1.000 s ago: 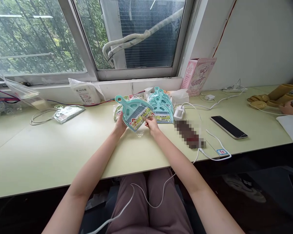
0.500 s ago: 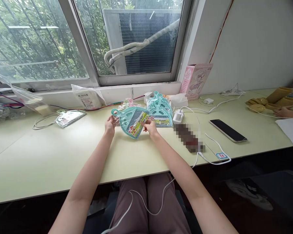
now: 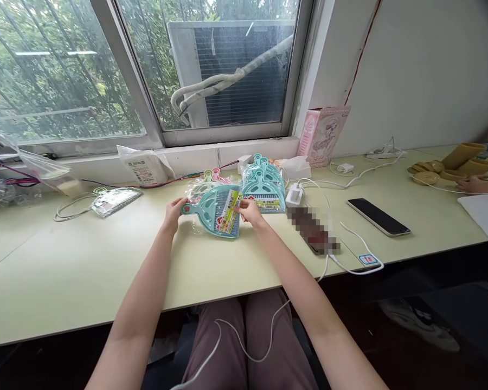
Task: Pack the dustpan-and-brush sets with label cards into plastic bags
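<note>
Between my hands is a teal dustpan and brush set [image 3: 208,214] in clear wrap, tilted over the table with its handle to the left. My left hand [image 3: 173,214] is closed around the handle end. With fingers pinched, my right hand [image 3: 249,211] grips the edge beside the yellow-green label [image 3: 229,212]. Just behind on the right, more wrapped teal dustpan sets [image 3: 263,187] lie overlapping in a pile. Behind the held set, green and pink dustpan handles [image 3: 214,174] show; the rest of them is partly hidden.
A wrapped flat item [image 3: 116,201] lies on the left of the table [image 3: 85,260]. To the right are a white charger [image 3: 295,194], a blurred-out device [image 3: 312,230], a phone [image 3: 379,216] and loose white cables. A pink box [image 3: 324,135] stands behind. Another person's hand [image 3: 477,185] is at far right.
The held dustpan set has turned so its handle sits lower and points more directly left. My left hand has moved slightly left and down; my right hand keeps its grip.
</note>
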`<move>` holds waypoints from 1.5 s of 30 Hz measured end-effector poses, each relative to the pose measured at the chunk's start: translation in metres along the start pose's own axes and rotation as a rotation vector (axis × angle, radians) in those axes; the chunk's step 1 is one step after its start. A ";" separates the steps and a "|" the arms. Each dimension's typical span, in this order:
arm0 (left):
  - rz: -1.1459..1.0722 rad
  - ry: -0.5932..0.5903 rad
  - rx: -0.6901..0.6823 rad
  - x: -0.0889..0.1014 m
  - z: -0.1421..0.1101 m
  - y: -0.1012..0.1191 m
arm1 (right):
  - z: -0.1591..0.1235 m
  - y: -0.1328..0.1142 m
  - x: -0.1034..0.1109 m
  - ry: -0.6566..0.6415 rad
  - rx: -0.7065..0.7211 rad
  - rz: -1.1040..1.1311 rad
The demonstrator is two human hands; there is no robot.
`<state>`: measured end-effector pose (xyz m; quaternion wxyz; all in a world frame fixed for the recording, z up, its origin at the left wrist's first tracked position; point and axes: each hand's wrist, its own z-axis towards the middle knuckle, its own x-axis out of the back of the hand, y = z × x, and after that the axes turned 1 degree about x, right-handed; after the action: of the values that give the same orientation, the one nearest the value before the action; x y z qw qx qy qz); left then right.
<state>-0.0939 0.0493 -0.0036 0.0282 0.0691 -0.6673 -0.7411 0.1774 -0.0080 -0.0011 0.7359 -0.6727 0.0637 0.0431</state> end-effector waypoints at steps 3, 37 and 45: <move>-0.124 0.158 0.039 0.016 0.009 0.004 | 0.001 -0.002 0.003 0.094 0.009 0.052; -0.200 0.482 -0.198 -0.028 -0.004 -0.003 | -0.009 0.015 -0.014 -0.084 -0.061 -0.678; -0.030 0.713 -0.259 -0.014 -0.005 -0.004 | -0.017 0.012 -0.016 -0.022 0.025 -0.826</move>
<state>-0.0792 0.0465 -0.0076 0.2564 0.3284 -0.5151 -0.7491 0.1597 -0.0238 -0.0123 0.7002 -0.6320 -0.2191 -0.2495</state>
